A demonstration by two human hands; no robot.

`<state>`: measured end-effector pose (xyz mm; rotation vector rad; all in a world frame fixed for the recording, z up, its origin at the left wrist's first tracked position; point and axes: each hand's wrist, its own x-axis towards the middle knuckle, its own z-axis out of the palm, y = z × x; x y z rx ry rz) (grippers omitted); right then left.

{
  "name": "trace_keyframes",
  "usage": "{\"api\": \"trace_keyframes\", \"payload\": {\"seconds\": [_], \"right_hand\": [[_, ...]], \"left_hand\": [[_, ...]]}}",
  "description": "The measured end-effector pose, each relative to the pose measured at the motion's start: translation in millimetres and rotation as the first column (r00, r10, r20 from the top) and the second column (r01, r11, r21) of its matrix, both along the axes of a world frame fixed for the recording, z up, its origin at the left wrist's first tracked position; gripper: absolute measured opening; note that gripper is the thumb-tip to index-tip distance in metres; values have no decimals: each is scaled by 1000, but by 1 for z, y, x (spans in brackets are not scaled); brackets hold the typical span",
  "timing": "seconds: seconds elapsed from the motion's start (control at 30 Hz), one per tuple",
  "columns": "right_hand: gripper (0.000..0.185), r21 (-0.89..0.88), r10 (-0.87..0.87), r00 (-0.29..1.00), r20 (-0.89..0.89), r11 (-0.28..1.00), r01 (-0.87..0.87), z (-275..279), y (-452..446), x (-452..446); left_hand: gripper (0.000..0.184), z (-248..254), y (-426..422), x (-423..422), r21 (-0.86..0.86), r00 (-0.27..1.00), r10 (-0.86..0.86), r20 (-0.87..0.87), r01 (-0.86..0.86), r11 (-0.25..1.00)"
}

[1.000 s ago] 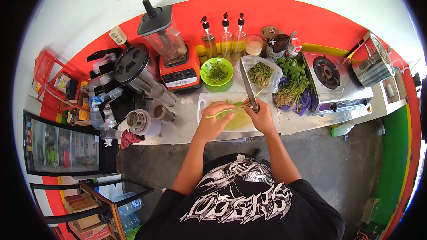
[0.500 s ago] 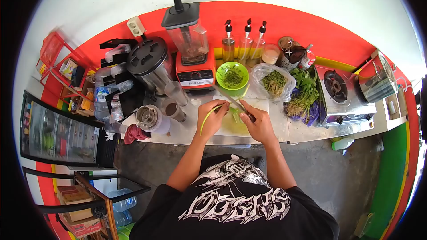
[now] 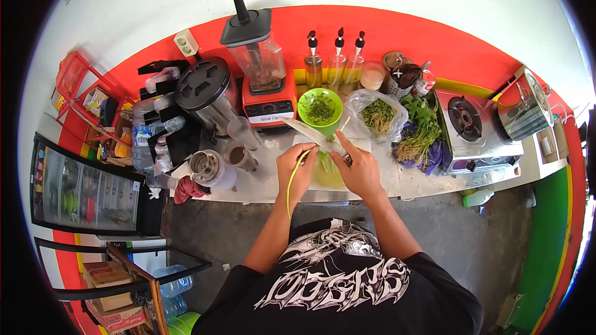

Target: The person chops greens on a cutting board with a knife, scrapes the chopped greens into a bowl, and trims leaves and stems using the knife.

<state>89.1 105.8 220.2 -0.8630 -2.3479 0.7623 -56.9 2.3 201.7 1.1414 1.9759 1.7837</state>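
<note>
My left hand [image 3: 294,169] is closed on a long thin green stem [image 3: 289,193], which hangs down over its wrist side. In my right hand [image 3: 360,170] is a knife [image 3: 304,129], its blade pointing up and to the left, close to the fingertips of my left hand. Both hands are over a pale cutting board [image 3: 361,144] with light green pieces [image 3: 326,162] on it. Just beyond the blade stands a green bowl [image 3: 302,110] of chopped greens. To its right lies a clear plastic bag [image 3: 402,113] holding cut stems.
A red blender [image 3: 270,103], a steel container [image 3: 214,105] and clear cups [image 3: 243,133] stand left on the counter. Pump bottles [image 3: 336,69] are at the back. Leafy greens [image 3: 424,125], a gas stove [image 3: 475,149] and a steel pot [image 3: 524,111] are at the right.
The knife blade has swung from pointing away to pointing left across the front of the bowl. The stem, earlier stretched between both hands, now hangs from my left hand.
</note>
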Motion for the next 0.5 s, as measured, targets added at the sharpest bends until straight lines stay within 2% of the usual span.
{"api": "trace_keyframes", "payload": {"seconds": [0.17, 0.3, 0.43, 0.5], "right_hand": [[46, -34, -22, 999, -36, 999, 21, 1, 15, 22], [40, -56, -28, 991, -128, 998, 21, -11, 26, 40], [40, -10, -73, 988, -139, 997, 73, -19, 38, 56], [39, -102, -144, 978, -149, 986, 129, -24, 48, 62]], "left_hand": [[14, -4, 15, 26, 32, 1000, 2, -19, -1, 999], [14, -6, 21, 46, 18, 999, -19, 48, 18, 1000], [14, -23, 25, 52, 23, 995, -21, 98, 19, 1000], [14, -28, 22, 49, -2, 996, -9, 89, 9, 1000]]}}
